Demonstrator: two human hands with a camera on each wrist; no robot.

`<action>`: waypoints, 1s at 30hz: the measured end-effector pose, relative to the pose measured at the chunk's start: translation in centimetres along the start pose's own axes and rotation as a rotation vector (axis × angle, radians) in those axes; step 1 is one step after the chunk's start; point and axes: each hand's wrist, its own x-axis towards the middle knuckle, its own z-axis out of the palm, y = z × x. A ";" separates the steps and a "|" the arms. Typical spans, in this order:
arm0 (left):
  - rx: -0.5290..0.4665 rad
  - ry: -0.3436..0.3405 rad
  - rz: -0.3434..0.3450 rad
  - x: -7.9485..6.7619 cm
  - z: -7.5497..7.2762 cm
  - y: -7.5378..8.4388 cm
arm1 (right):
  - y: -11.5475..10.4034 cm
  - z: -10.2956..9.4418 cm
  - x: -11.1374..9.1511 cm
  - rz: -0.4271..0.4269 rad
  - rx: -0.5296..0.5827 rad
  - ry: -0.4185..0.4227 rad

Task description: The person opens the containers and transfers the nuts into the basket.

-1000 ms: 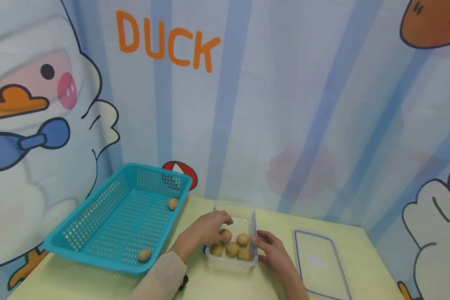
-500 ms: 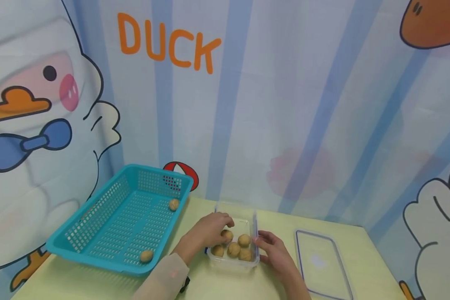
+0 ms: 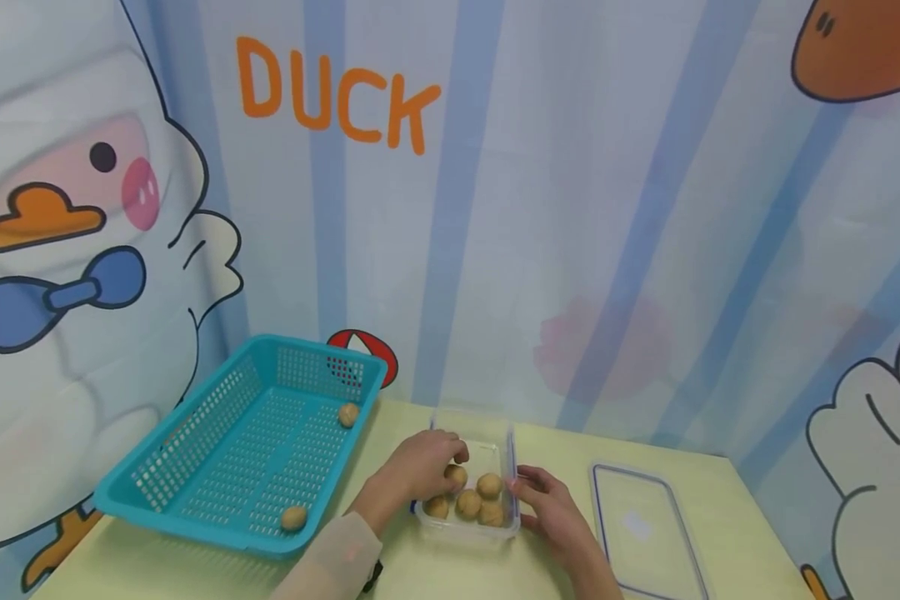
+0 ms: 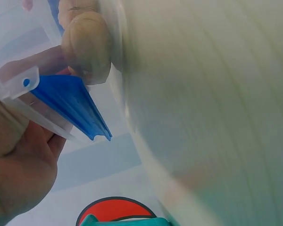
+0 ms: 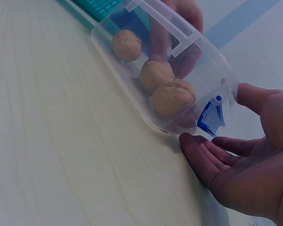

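In the head view, a clear plastic food container (image 3: 468, 533) with several walnuts (image 3: 468, 504) inside stands mid-table. My left hand (image 3: 420, 467) reaches into it over the left rim, with thumb and fingers pinching a walnut (image 3: 456, 477) beside the others. At the container's right wall is my right hand (image 3: 551, 512), its thumb near the rim. The right wrist view shows that hand (image 5: 254, 146) with relaxed fingers touching the outside, around a blue-edged latch (image 5: 211, 117) that hangs unfastened. Another blue latch (image 4: 75, 101) hangs loose in the left wrist view.
A turquoise perforated basket (image 3: 195, 537) sits at the left, with one walnut (image 3: 294, 518) near its front and another (image 3: 348, 414) at its right side. The blue-edged clear lid (image 3: 648, 533) lies flat at the right. A printed duck curtain (image 3: 525, 208) hangs behind the table.
The whole head view has shifted slightly down. Both hands, the container and the walnuts keep nearly the same places relative to each other.
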 end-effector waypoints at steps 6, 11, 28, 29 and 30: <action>0.034 0.008 0.006 0.2 0.2 0.1 | 0.1 -0.2 0.1 -0.003 0.004 -0.004; 0.047 0.009 0.011 0.4 0.3 0.1 | 0.1 -0.3 0.0 -0.002 0.004 -0.007; -0.054 0.029 -0.023 0.3 0.4 -0.2 | 0.1 -0.3 -0.1 -0.009 0.006 -0.039; -0.075 0.030 -0.030 0.3 0.4 -0.2 | 0.1 -0.3 -0.1 -0.008 0.006 -0.043; -0.100 0.034 -0.037 0.3 0.3 -0.2 | 0.0 -0.3 -0.1 -0.007 0.006 -0.047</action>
